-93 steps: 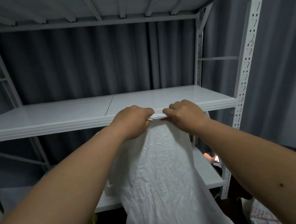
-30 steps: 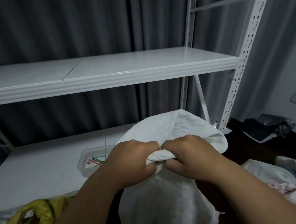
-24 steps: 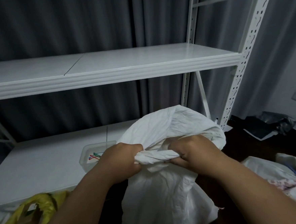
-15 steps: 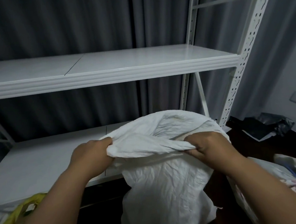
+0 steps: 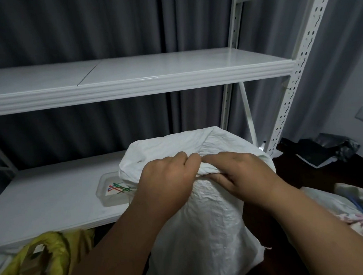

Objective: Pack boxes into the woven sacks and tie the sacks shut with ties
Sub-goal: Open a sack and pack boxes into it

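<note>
Beside the lower shelf (image 5: 52, 202) edge, both hands' fingers (image 5: 215, 159) pinch the white sack (image 5: 203, 221) mouth together.

I see the tray (image 5: 113, 192) of ties (image 5: 119, 187) on the lower shelf (image 5: 47, 202), just left of the sack (image 5: 203, 221). Another sack (image 5: 357, 211) lies right of it.

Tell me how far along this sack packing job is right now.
Looks done: the white woven sack stands full-bodied, though its contents are hidden. In hand: the left hand and right hand both grip the bunched mouth, gathering it shut. Left: no tie is on it yet; the coloured ties lie in the clear tray on the lower shelf.
</note>
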